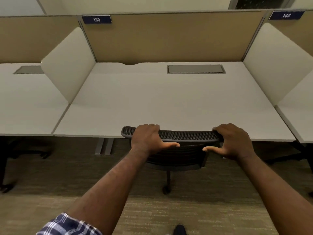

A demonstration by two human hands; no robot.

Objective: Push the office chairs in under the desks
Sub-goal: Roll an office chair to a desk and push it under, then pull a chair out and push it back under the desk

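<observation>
On the divider at your upper left, a blue sign [96, 19] reads "139". Your left hand [149, 138] is clamped over the top edge of the black mesh chair [184, 135], thumb underneath. The chair back meets the front edge of the white desk [160, 102], its seat mostly tucked below. Your right hand [232, 140] grips the same edge. Far right, another sign [286, 15] reads "140".

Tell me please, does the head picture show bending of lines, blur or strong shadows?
Head view: the wide lens bows the white desk's front edge and splays the beige dividers; lighting is soft and even, no glare; it is dark under the desk; the black mesh chair back and both hands, left and right, look slightly soft.
</observation>
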